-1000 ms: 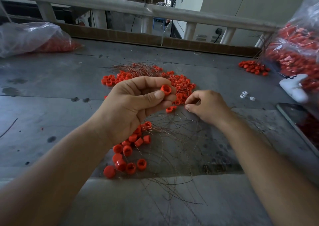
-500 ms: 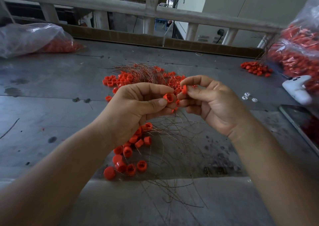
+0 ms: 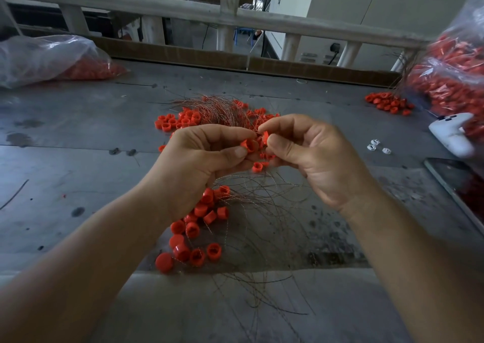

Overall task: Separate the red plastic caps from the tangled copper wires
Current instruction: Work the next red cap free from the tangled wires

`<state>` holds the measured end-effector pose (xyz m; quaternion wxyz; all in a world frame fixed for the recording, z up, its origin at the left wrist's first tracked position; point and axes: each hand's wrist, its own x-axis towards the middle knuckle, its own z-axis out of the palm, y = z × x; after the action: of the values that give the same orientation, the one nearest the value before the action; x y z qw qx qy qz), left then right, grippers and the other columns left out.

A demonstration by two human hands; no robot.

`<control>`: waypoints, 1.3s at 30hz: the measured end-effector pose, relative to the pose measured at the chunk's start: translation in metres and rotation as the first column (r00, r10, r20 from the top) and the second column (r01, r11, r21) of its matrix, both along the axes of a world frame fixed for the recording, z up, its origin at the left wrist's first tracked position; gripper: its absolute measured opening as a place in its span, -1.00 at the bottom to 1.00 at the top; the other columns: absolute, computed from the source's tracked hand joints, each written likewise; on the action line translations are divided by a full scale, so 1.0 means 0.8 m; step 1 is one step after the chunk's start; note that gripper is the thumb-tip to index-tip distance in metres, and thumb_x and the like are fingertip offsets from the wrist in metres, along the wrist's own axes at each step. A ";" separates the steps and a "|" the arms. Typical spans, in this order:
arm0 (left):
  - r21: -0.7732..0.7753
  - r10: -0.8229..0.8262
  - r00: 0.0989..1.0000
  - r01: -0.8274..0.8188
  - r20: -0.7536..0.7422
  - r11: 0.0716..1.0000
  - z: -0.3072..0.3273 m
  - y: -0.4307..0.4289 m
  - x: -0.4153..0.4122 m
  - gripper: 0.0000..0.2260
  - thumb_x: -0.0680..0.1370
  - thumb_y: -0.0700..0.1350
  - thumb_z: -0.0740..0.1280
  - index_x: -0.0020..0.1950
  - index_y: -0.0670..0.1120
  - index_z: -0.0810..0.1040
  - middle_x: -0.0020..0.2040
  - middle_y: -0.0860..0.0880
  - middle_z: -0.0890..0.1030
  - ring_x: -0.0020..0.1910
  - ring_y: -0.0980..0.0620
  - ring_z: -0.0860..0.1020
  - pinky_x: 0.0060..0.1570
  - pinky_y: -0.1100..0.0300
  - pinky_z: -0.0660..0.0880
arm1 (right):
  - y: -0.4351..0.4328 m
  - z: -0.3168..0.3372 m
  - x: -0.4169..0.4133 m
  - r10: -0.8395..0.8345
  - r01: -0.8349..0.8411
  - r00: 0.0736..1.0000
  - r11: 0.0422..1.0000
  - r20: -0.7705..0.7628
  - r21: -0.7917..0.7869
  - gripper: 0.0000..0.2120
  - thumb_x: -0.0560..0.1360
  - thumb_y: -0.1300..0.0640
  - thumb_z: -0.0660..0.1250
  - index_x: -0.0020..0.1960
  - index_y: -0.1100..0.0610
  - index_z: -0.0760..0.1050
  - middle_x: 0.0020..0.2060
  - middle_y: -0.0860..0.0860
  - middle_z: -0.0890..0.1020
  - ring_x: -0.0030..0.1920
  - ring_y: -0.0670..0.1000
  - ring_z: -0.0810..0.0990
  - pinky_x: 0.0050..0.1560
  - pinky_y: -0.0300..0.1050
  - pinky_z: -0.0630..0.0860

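Above the surface (image 3: pixel 78 175), mid-frame: pinching one open-ended red cap (image 3: pixel 248 145) in left hand (image 3: pixel 207 164), a second cap (image 3: pixel 265 136) in right hand (image 3: pixel 311 159); can't tell whether wire joins them. Below, partly hidden by left wrist: loose red caps (image 3: pixel 192 229) among thin tangled copper wires (image 3: pixel 267 211).

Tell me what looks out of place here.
Three small white pieces lie alone right of the right hand, unlike the red caps. A heap of caps sits loose beside the right bag, perhaps spilled.
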<state>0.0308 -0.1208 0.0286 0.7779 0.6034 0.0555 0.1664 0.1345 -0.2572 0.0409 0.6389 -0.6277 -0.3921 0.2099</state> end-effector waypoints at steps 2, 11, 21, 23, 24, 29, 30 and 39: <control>0.025 0.016 1.000 -0.016 0.002 1.000 0.000 -0.001 0.000 -0.80 0.28 -0.30 0.32 -0.23 -0.08 0.68 -0.25 -0.09 0.69 -0.22 0.03 0.66 -0.21 0.30 0.56 | 0.002 -0.001 -0.004 -0.022 0.023 0.998 1.000 0.058 -0.011 -0.82 0.28 0.15 0.34 -0.11 0.11 0.56 -0.26 0.05 0.61 -0.22 0.12 0.59 -0.14 0.11 0.61; 0.055 0.071 0.998 -0.071 0.002 0.996 0.000 -0.001 0.001 -0.82 0.23 -0.27 0.35 -0.20 -0.14 0.60 -0.32 -0.07 0.67 -0.29 0.05 0.65 -0.26 0.31 0.56 | 0.010 -0.008 -0.013 -0.125 0.135 0.903 0.991 0.412 0.005 -0.77 0.38 0.26 0.40 -0.14 -0.08 0.52 -0.24 -0.11 0.61 -0.23 -0.07 0.60 -0.18 -0.16 0.59; 0.106 0.080 0.997 -0.078 -0.009 0.991 -0.001 -0.001 0.002 -0.81 0.23 -0.25 0.36 -0.18 -0.13 0.61 -0.28 -0.08 0.68 -0.26 0.04 0.66 -0.25 0.31 0.56 | 0.009 -0.010 -0.013 -0.203 0.232 0.805 0.973 0.557 0.020 -0.75 0.37 0.26 0.43 -0.01 0.01 0.54 -0.21 -0.17 0.58 -0.17 -0.15 0.60 -0.13 -0.38 0.51; 0.117 0.076 0.997 -0.074 -0.009 0.990 -0.001 -0.002 0.002 -0.80 0.23 -0.25 0.35 -0.16 -0.15 0.60 -0.29 -0.08 0.68 -0.27 0.04 0.66 -0.26 0.32 0.55 | 0.008 -0.010 -0.014 -0.208 0.235 0.795 0.972 0.570 0.028 -0.76 0.36 0.26 0.43 0.00 0.06 0.56 -0.22 -0.14 0.58 -0.16 -0.14 0.61 -0.12 -0.35 0.53; 0.126 0.075 0.997 -0.073 -0.011 0.989 -0.001 -0.002 0.002 -0.79 0.24 -0.25 0.36 -0.15 -0.16 0.59 -0.29 -0.07 0.68 -0.27 0.04 0.66 -0.26 0.32 0.55 | 0.008 -0.010 -0.014 -0.211 0.234 0.792 0.972 0.573 0.034 -0.76 0.36 0.26 0.44 0.00 0.07 0.56 -0.22 -0.13 0.58 -0.16 -0.13 0.61 -0.12 -0.32 0.54; 0.134 0.071 0.997 -0.067 -0.023 0.989 0.000 -0.002 0.001 -0.80 0.25 -0.23 0.36 -0.15 -0.15 0.61 -0.28 -0.09 0.68 -0.26 0.04 0.66 -0.26 0.33 0.55 | 0.008 -0.010 -0.015 -0.206 0.213 0.820 0.976 0.533 0.049 -0.76 0.35 0.27 0.44 -0.01 0.06 0.55 -0.24 -0.09 0.61 -0.22 -0.10 0.63 -0.16 -0.17 0.60; 0.126 0.064 0.998 -0.060 -0.026 0.990 0.000 -0.002 0.000 -0.80 0.25 -0.23 0.36 -0.15 -0.15 0.61 -0.28 -0.09 0.68 -0.26 0.04 0.66 -0.27 0.33 0.55 | 0.008 -0.011 -0.015 -0.204 0.211 0.821 0.976 0.533 0.050 -0.76 0.35 0.27 0.44 -0.02 0.05 0.55 -0.24 -0.12 0.61 -0.22 -0.12 0.63 -0.17 -0.21 0.59; 0.341 0.128 0.991 -0.134 0.040 0.931 -0.001 -0.007 -0.002 -0.82 0.25 -0.19 0.36 -0.19 -0.02 0.60 -0.31 0.06 0.68 -0.31 0.10 0.66 -0.29 0.40 0.53 | 0.008 -0.014 -0.013 -0.206 0.221 0.775 0.974 0.597 0.050 -0.79 0.33 0.27 0.45 -0.04 0.17 0.60 -0.26 -0.10 0.59 -0.28 -0.15 0.61 -0.21 -0.29 0.57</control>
<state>0.0288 -0.1261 0.0282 0.6487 0.7229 0.0591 0.2304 0.1240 -0.2511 0.0299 0.4946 -0.7094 -0.4975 -0.0681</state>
